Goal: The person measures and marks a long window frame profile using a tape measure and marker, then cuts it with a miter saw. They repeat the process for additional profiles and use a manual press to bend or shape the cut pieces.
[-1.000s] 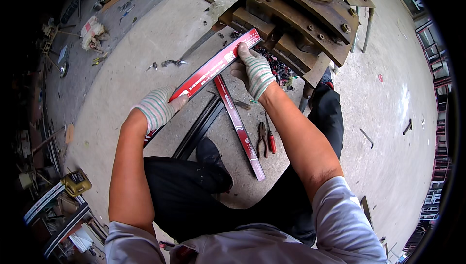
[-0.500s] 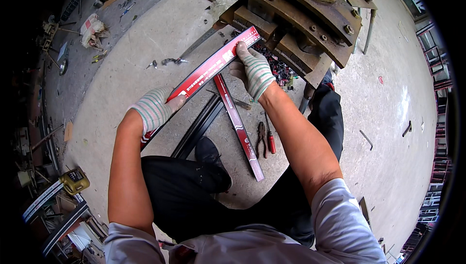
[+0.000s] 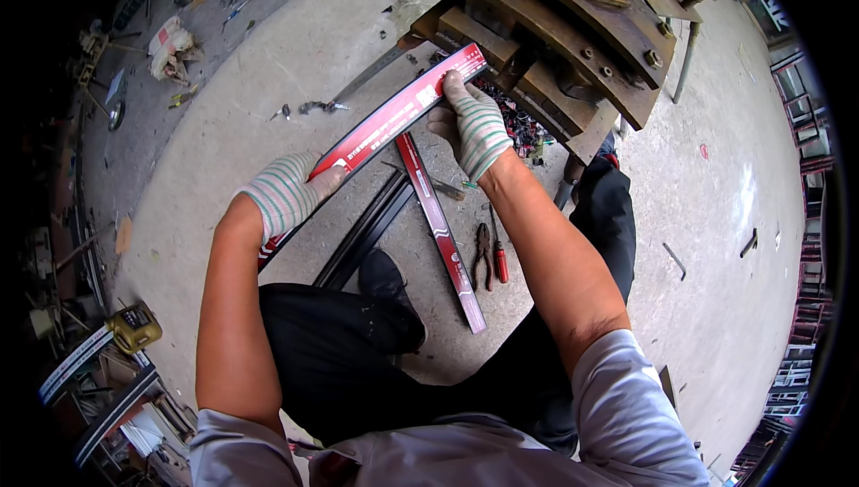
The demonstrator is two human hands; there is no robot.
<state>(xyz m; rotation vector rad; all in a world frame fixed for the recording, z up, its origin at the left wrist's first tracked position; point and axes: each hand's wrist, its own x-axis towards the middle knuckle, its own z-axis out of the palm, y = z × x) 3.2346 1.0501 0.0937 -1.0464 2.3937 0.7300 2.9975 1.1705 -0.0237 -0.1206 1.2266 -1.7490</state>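
Observation:
A long, straight profile bar [image 3: 380, 127] with a red printed face and dark edges slants across in front of me. Near its lower left part, my left hand [image 3: 283, 192] in a striped knit glove is closed round it, thumb along the face. My right hand [image 3: 478, 124], gloved likewise, grips the bar close to its upper right end, thumb on top. That end lies over the edge of a rusty steel press-like machine [image 3: 559, 39]; whether they touch I cannot tell. Below, another red-faced bar [image 3: 437, 226] rests on the floor beside dark profile bars [image 3: 365, 234].
Pliers [image 3: 483, 256] and a red-handled screwdriver [image 3: 501, 263] lie on the concrete between my legs. Small dark scraps [image 3: 519, 124] are heaped under the machine. A yellowish jug [image 3: 134, 327] stands at the lower left, and a crumpled bag [image 3: 172, 50] at the far left.
Both hands keep their grip on the bar. It has turned slightly, so its red face looks paler, and its right end sits a little higher and further right.

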